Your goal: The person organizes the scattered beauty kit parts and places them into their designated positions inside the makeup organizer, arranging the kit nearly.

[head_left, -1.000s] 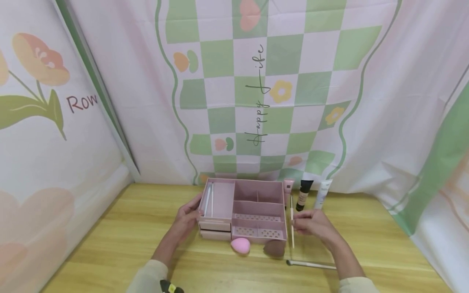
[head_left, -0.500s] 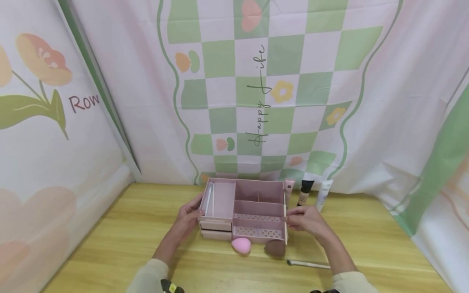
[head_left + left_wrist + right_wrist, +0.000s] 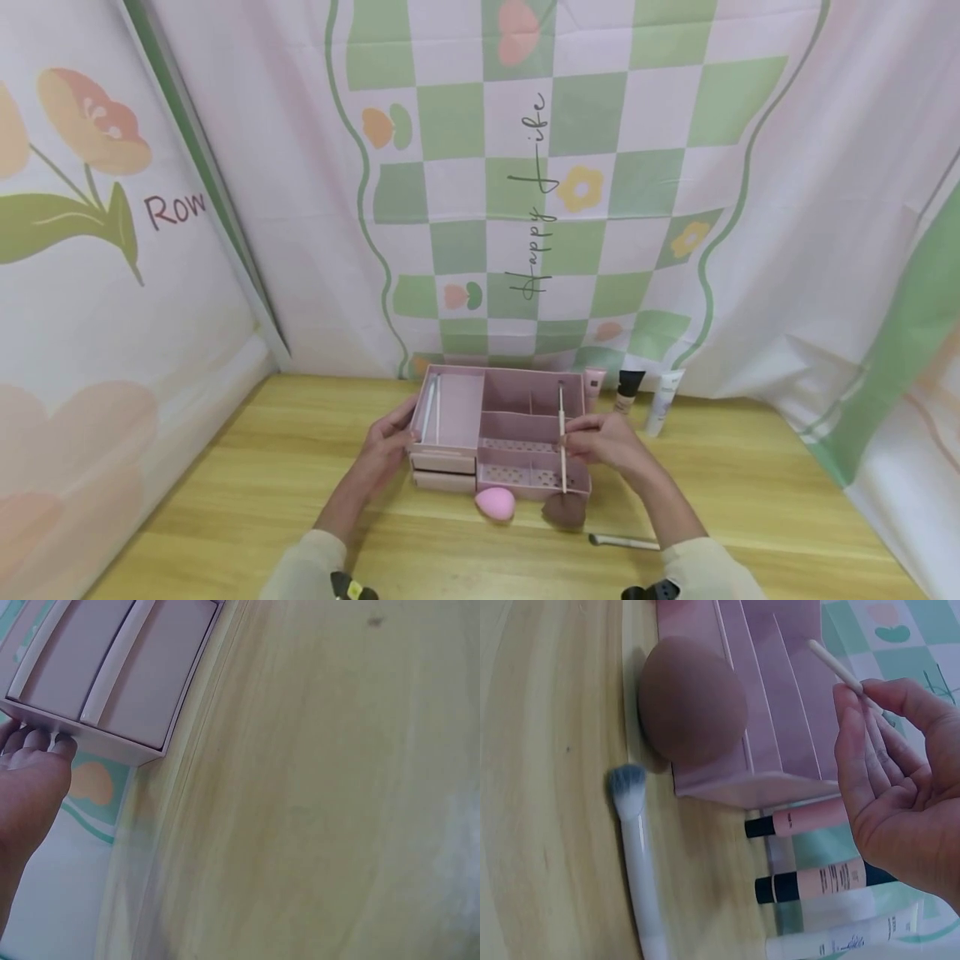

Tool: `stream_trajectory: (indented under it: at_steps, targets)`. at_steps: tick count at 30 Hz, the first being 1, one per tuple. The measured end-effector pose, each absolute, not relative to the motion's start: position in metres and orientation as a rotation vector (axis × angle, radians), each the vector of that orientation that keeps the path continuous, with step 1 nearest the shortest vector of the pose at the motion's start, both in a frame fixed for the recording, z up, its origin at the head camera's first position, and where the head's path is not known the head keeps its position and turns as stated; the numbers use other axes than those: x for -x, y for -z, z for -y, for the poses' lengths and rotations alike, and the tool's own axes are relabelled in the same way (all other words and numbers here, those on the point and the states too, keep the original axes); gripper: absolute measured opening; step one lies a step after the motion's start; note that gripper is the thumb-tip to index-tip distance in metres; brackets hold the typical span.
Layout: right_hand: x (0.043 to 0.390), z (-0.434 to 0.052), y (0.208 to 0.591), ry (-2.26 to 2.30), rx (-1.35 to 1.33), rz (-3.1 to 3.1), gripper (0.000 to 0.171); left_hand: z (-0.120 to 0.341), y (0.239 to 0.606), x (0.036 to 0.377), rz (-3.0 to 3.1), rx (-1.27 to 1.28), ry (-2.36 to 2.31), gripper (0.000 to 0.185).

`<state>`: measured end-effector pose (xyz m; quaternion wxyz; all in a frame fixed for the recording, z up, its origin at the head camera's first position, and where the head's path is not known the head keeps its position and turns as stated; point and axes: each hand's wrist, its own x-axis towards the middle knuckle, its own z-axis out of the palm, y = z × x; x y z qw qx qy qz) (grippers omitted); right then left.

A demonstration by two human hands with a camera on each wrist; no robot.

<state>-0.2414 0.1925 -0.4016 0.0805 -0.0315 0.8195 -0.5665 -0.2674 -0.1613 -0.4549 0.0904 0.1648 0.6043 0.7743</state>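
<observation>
A pink compartmented organizer [image 3: 525, 404] with two small drawers [image 3: 441, 472] stands on the wooden table [image 3: 225, 500]. My left hand [image 3: 384, 446] holds its left side, fingers over the rim [image 3: 37, 739]. My right hand [image 3: 600, 442] pinches a thin white brush [image 3: 561, 437] and holds it over the organizer's right compartments; the handle end shows in the right wrist view [image 3: 836, 667]. Two white sticks [image 3: 431, 408] lie in the left tray.
A pink sponge [image 3: 494, 502] and a brown sponge [image 3: 564, 509] sit in front of the organizer. Another white brush [image 3: 622, 542] lies to the front right. Three cosmetic tubes [image 3: 628, 392] stand behind on the right against the cloth backdrop.
My right hand has carried the thin brush leftward from beside the organizer's right wall to above its right compartments. My left hand has stayed on the left side.
</observation>
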Motion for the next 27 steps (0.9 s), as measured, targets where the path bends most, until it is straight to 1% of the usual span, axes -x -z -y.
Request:
stream_trajectory:
  at_steps: [7, 14, 27]
  targets:
    - [0.248, -0.182, 0.399, 1.705, 0.097, -2.423, 0.043, 0.160, 0.455, 0.266, -1.796, -0.446, -2.312, 0.073]
    - [0.253, -0.174, 0.395, 1.742, 0.084, -2.375, 0.042, 0.159, 0.455, 0.266, -1.804, -0.455, -2.308, 0.074]
    - [0.259, -0.158, 0.391, 1.817, 0.072, -2.313, 0.038, 0.159, 0.455, 0.267, -1.827, -0.456, -2.296, 0.071]
